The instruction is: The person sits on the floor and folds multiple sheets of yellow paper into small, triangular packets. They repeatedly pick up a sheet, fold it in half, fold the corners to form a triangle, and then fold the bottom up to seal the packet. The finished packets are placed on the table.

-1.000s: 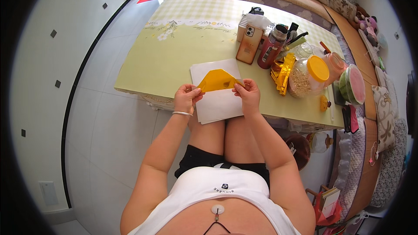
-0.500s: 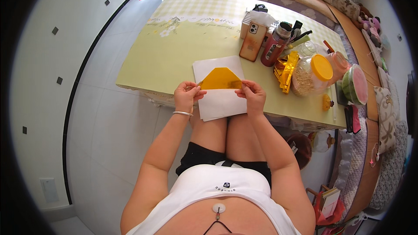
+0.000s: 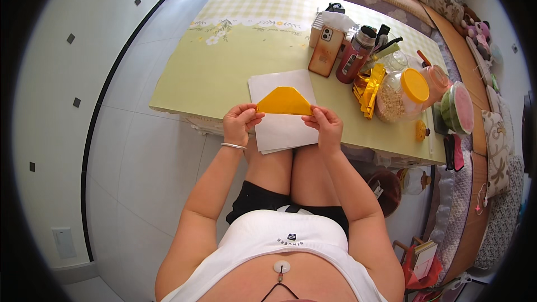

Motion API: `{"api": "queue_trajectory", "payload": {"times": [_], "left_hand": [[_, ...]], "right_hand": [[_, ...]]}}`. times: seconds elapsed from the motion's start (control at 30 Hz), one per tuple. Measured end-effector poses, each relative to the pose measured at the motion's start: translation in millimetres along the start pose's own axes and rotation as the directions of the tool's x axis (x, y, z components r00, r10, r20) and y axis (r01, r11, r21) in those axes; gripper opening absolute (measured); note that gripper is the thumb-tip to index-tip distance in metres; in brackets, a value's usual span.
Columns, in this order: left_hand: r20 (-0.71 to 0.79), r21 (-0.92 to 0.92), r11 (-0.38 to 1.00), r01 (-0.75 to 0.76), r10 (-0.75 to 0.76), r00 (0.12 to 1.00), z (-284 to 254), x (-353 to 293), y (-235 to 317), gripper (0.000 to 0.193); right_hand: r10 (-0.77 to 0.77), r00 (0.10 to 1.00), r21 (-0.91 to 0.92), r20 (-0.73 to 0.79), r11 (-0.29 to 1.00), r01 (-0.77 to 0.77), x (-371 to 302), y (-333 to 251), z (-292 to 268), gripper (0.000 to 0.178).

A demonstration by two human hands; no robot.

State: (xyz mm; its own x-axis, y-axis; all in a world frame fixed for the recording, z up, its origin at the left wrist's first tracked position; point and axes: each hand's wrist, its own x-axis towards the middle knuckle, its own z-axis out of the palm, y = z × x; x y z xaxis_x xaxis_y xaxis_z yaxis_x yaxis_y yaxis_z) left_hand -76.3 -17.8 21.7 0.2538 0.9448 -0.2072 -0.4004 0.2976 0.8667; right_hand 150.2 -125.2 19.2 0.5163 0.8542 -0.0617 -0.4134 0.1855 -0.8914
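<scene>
A folded piece of shiny gold paper (image 3: 284, 100), with its two upper corners slanted in, is stretched between my hands above white paper sheets (image 3: 284, 134). My left hand (image 3: 241, 122) pinches its left corner between thumb and fingers. At the right corner, my right hand (image 3: 325, 123) grips it in the same way. The white sheets lie at the table's near edge and partly overhang it above my thighs. To the right, a pile of folded gold paper pieces (image 3: 368, 92) rests beside a clear jar with a yellow lid (image 3: 398, 98).
A phone (image 3: 328, 51) leans upright at the back of the table (image 3: 207, 72), next to a dark red bottle (image 3: 356, 56). Half a watermelon (image 3: 457, 107) sits at the right end. Below the table edge stands a brown bin (image 3: 385, 193).
My hands keep hold of the gold paper in nearly the same place. Its surface looks brighter and more evenly yellow, with the dark reflection gone.
</scene>
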Motion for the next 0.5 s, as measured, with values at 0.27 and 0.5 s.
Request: {"api": "queue_trajectory", "payload": {"times": [0.27, 0.5], "left_hand": [[0.008, 0.118, 0.992, -0.051, 0.050, 0.999, 2, -7, 8, 0.012], [0.151, 0.239, 0.965, -0.106, 0.071, 0.986, -16, -5, 6, 0.010]], "right_hand": [[0.036, 0.998, -0.070, 0.060, 0.997, -0.032, -6, -11, -2, 0.025], [0.145, 0.971, -0.163, 0.190, 0.980, -0.114, -2, -10, -23, 0.015]]}}
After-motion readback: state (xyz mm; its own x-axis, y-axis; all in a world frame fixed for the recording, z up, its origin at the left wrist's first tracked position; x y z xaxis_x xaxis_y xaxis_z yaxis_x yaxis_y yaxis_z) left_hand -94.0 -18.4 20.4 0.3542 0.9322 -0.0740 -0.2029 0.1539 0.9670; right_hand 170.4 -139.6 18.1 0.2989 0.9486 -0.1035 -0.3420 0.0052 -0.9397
